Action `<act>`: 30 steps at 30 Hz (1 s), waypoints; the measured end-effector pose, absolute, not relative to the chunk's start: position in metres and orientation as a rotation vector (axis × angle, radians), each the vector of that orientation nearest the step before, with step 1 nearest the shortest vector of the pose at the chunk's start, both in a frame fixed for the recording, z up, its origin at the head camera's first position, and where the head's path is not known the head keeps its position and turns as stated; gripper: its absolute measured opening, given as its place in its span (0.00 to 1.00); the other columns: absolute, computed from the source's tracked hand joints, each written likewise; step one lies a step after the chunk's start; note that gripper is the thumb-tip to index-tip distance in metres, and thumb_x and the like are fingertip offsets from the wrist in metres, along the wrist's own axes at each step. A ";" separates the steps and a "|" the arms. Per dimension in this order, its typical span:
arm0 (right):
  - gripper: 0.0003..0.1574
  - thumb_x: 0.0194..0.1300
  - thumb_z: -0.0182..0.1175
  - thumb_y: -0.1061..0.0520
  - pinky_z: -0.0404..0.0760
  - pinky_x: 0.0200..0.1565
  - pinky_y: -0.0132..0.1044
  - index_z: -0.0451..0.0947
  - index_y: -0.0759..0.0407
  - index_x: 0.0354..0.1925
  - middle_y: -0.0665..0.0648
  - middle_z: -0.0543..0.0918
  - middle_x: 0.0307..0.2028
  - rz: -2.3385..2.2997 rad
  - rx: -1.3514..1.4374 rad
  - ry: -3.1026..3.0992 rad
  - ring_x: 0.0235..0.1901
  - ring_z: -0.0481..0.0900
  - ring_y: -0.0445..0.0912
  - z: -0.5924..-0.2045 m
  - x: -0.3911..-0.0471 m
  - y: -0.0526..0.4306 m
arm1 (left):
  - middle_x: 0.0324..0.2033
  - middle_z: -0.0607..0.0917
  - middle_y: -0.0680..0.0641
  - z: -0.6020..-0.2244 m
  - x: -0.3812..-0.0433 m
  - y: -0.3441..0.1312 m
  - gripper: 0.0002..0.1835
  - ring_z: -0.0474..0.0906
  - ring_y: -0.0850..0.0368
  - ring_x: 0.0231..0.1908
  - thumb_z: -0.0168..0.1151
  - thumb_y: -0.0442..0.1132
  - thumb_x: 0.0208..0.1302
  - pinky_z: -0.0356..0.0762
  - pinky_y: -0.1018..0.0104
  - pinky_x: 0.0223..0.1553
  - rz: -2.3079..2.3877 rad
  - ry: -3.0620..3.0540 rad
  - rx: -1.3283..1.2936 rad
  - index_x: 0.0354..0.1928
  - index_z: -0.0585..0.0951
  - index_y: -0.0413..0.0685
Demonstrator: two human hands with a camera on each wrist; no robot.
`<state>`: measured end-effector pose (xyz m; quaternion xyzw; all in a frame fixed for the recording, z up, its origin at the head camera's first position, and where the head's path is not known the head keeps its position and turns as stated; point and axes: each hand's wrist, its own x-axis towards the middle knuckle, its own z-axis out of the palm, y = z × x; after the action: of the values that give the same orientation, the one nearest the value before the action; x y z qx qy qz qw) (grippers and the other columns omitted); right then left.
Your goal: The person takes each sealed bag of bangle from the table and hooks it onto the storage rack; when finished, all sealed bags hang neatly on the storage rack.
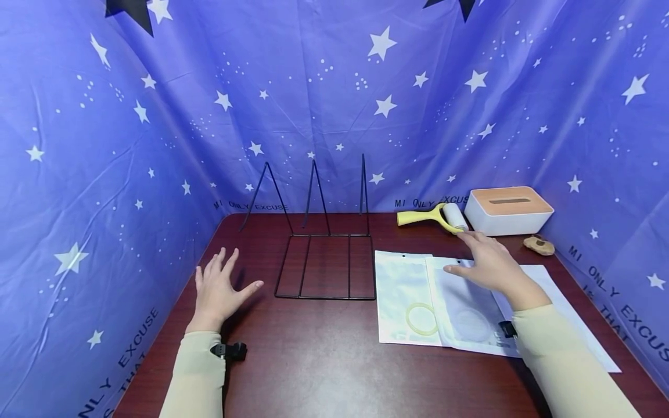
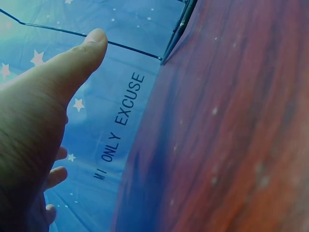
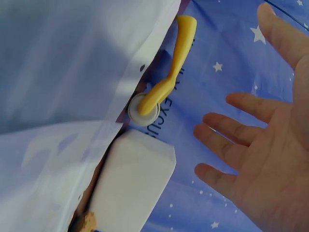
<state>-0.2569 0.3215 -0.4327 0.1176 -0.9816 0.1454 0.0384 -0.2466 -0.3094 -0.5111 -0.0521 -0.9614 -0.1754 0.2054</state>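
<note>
My left hand point(image 1: 216, 293) hovers at the left side of the table with fingers spread, holding nothing. Right of it stands a black wire rack point(image 1: 325, 298) with several pointed uprights along its back. In the left wrist view the thumb overlaps one of the rack's wires point(image 2: 133, 49). Over the white plastic pouches point(image 1: 402, 273) on the right, my right hand point(image 1: 491, 264) is spread and holds nothing. A yellow-handled lint roller point(image 1: 418, 217) lies just beyond its fingertips; the right wrist view shows the roller's handle point(image 3: 182, 48) past the pouches.
A white tissue box point(image 1: 502, 223) with a wood-coloured lid stands at the back right. Beside it lies a small brown object point(image 1: 539, 245). A pale yellow ring point(image 1: 409, 318) shows on the left pouch. Blue starry cloth point(image 1: 313, 104) hangs around the dark red table point(image 1: 313, 360).
</note>
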 end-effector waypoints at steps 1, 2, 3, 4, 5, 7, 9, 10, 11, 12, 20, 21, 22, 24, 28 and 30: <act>0.65 0.63 0.69 0.27 0.55 0.66 0.76 0.60 0.69 0.78 0.77 0.60 0.74 0.445 0.362 -3.026 0.70 0.58 0.77 -0.433 -0.259 0.320 | 0.79 0.59 0.34 -0.511 -0.246 -0.308 0.61 0.54 0.32 0.76 0.68 0.78 0.53 0.32 0.28 0.74 -0.503 -2.689 -0.148 0.82 0.61 0.54; 0.65 0.63 0.69 0.28 0.56 0.66 0.76 0.59 0.68 0.78 0.77 0.60 0.75 0.450 0.365 -3.041 0.71 0.58 0.77 -0.433 -0.262 0.318 | 0.79 0.59 0.34 -0.511 -0.246 -0.308 0.61 0.54 0.32 0.76 0.69 0.78 0.53 0.33 0.28 0.74 -0.516 -2.696 -0.151 0.82 0.61 0.54; 0.66 0.63 0.68 0.26 0.56 0.66 0.76 0.59 0.68 0.78 0.78 0.59 0.75 0.453 0.366 -3.058 0.71 0.57 0.77 -0.434 -0.264 0.317 | 0.79 0.59 0.34 -0.511 -0.246 -0.307 0.61 0.55 0.31 0.76 0.69 0.78 0.53 0.34 0.29 0.74 -0.526 -2.700 -0.152 0.82 0.61 0.53; 0.66 0.63 0.67 0.26 0.57 0.66 0.76 0.59 0.67 0.79 0.78 0.58 0.75 0.458 0.366 -3.072 0.72 0.57 0.77 -0.434 -0.267 0.316 | 0.79 0.59 0.34 -0.511 -0.246 -0.306 0.61 0.55 0.31 0.76 0.69 0.77 0.53 0.35 0.29 0.74 -0.540 -2.704 -0.156 0.82 0.61 0.52; 0.66 0.63 0.67 0.25 0.58 0.66 0.75 0.59 0.67 0.79 0.78 0.58 0.75 0.465 0.367 -3.083 0.72 0.57 0.76 -0.435 -0.269 0.314 | 0.79 0.59 0.34 -0.511 -0.246 -0.306 0.61 0.55 0.31 0.76 0.70 0.77 0.53 0.36 0.29 0.74 -0.552 -2.707 -0.160 0.82 0.61 0.51; 0.66 0.63 0.67 0.25 0.60 0.66 0.75 0.59 0.66 0.79 0.77 0.58 0.76 0.490 0.374 -3.094 0.72 0.58 0.76 -0.436 -0.275 0.312 | 0.78 0.61 0.34 -0.511 -0.246 -0.305 0.61 0.56 0.31 0.75 0.70 0.76 0.53 0.39 0.30 0.74 -0.561 -2.711 -0.167 0.82 0.62 0.49; 0.65 0.64 0.67 0.26 0.61 0.66 0.74 0.60 0.66 0.78 0.77 0.58 0.76 0.528 0.386 -3.097 0.72 0.58 0.76 -0.438 -0.280 0.310 | 0.77 0.62 0.33 -0.511 -0.247 -0.304 0.61 0.57 0.31 0.75 0.70 0.76 0.53 0.43 0.30 0.74 -0.566 -2.713 -0.174 0.81 0.63 0.48; 0.63 0.64 0.68 0.27 0.61 0.66 0.74 0.60 0.66 0.78 0.77 0.58 0.76 0.549 0.397 -3.098 0.72 0.58 0.75 -0.439 -0.283 0.309 | 0.77 0.62 0.34 -0.511 -0.247 -0.304 0.61 0.57 0.31 0.75 0.70 0.76 0.53 0.44 0.30 0.74 -0.568 -2.716 -0.177 0.81 0.63 0.48; 0.63 0.65 0.68 0.28 0.62 0.66 0.73 0.60 0.66 0.79 0.77 0.58 0.76 0.568 0.410 -3.100 0.72 0.58 0.75 -0.439 -0.285 0.307 | 0.77 0.63 0.34 -0.512 -0.247 -0.304 0.61 0.58 0.31 0.74 0.70 0.76 0.53 0.46 0.30 0.73 -0.568 -2.718 -0.180 0.81 0.63 0.47; 0.62 0.66 0.69 0.30 0.62 0.66 0.73 0.59 0.67 0.79 0.77 0.58 0.76 0.587 0.424 -3.101 0.73 0.58 0.74 -0.440 -0.287 0.306 | 0.77 0.63 0.34 -0.512 -0.248 -0.303 0.61 0.58 0.30 0.74 0.70 0.76 0.53 0.48 0.30 0.73 -0.573 -2.721 -0.182 0.80 0.64 0.47; 0.60 0.66 0.71 0.35 0.62 0.68 0.70 0.59 0.66 0.79 0.75 0.61 0.76 0.652 0.500 -3.120 0.74 0.59 0.71 -0.447 -0.300 0.298 | 0.75 0.66 0.35 -0.513 -0.247 -0.298 0.59 0.60 0.31 0.73 0.69 0.78 0.54 0.59 0.26 0.65 -0.646 -2.747 -0.170 0.77 0.68 0.43; 0.59 0.66 0.71 0.35 0.62 0.68 0.69 0.59 0.66 0.79 0.74 0.61 0.75 0.664 0.506 -3.122 0.74 0.60 0.70 -0.448 -0.301 0.297 | 0.75 0.67 0.35 -0.513 -0.247 -0.297 0.59 0.61 0.31 0.72 0.68 0.78 0.54 0.60 0.26 0.64 -0.654 -2.751 -0.171 0.77 0.69 0.43; 0.59 0.66 0.71 0.36 0.62 0.68 0.69 0.60 0.66 0.78 0.74 0.62 0.75 0.678 0.514 -3.121 0.73 0.61 0.69 -0.448 -0.302 0.296 | 0.74 0.67 0.36 -0.513 -0.247 -0.296 0.59 0.62 0.31 0.72 0.68 0.78 0.54 0.61 0.26 0.64 -0.666 -2.756 -0.173 0.76 0.69 0.43; 0.58 0.66 0.72 0.36 0.63 0.68 0.68 0.60 0.67 0.78 0.73 0.64 0.74 0.720 0.528 -3.119 0.73 0.63 0.69 -0.449 -0.305 0.294 | 0.73 0.69 0.36 -0.513 -0.247 -0.295 0.58 0.63 0.31 0.71 0.68 0.77 0.55 0.62 0.27 0.64 -0.688 -2.763 -0.182 0.75 0.70 0.42; 0.57 0.66 0.72 0.37 0.66 0.67 0.67 0.62 0.67 0.77 0.73 0.68 0.72 0.812 0.550 -3.114 0.71 0.66 0.68 -0.451 -0.309 0.291 | 0.69 0.73 0.36 -0.515 -0.249 -0.294 0.57 0.66 0.33 0.69 0.70 0.76 0.55 0.64 0.32 0.66 -0.729 -2.769 -0.197 0.74 0.71 0.42; 0.55 0.67 0.71 0.38 0.68 0.66 0.67 0.63 0.67 0.77 0.73 0.69 0.71 0.842 0.555 -3.115 0.70 0.67 0.68 -0.453 -0.312 0.291 | 0.68 0.74 0.37 -0.517 -0.249 -0.292 0.56 0.67 0.34 0.69 0.70 0.76 0.54 0.65 0.35 0.66 -0.752 -2.773 -0.202 0.74 0.71 0.41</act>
<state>-0.3118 0.2905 -0.4527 0.1692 -0.9493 0.2565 -0.0662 -0.2492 -0.2924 -0.5169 -0.0697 -0.9545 -0.2589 0.1305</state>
